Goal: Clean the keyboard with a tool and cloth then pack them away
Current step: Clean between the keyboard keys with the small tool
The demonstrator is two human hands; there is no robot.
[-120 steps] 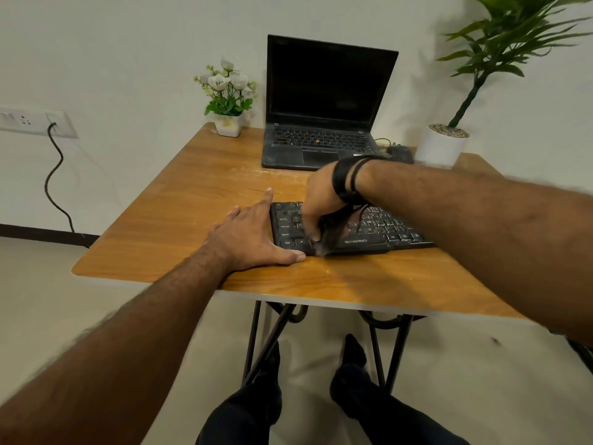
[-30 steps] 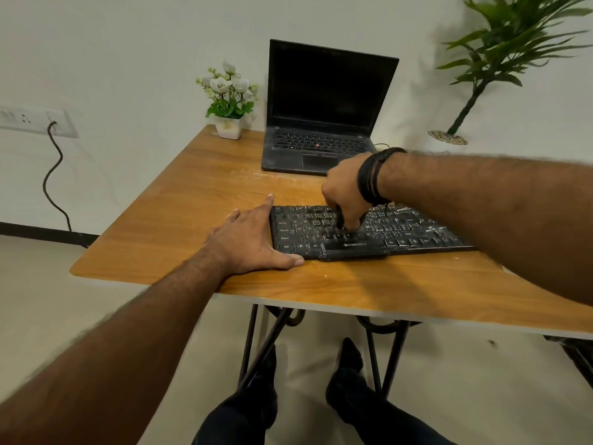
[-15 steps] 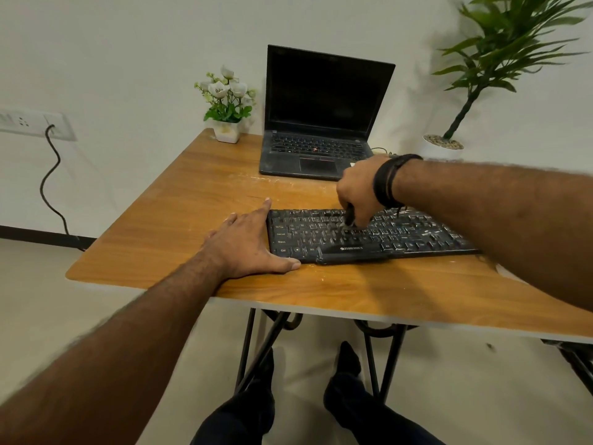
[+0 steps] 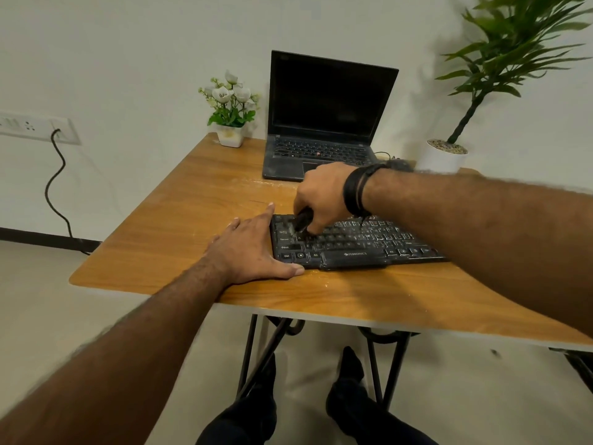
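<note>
A dusty black keyboard (image 4: 359, 248) lies near the front edge of the wooden table (image 4: 179, 226). My right hand (image 4: 322, 195) grips a small dark cleaning tool (image 4: 301, 220) whose tip is down on the keys at the keyboard's upper left. My left hand (image 4: 253, 248) lies flat on the table with straight fingers, its thumb and forefinger against the keyboard's left end. No cloth shows in this view.
An open black laptop (image 4: 321, 123) stands at the back of the table, with a small white flower pot (image 4: 229, 136) to its left and a tall potted plant (image 4: 444, 155) at the back right. A cable hangs from a wall socket (image 4: 38, 128) on the left.
My right hand has swept the tool leftward along the keys, from the keyboard's middle to its upper left corner. My left hand has stayed in place.
</note>
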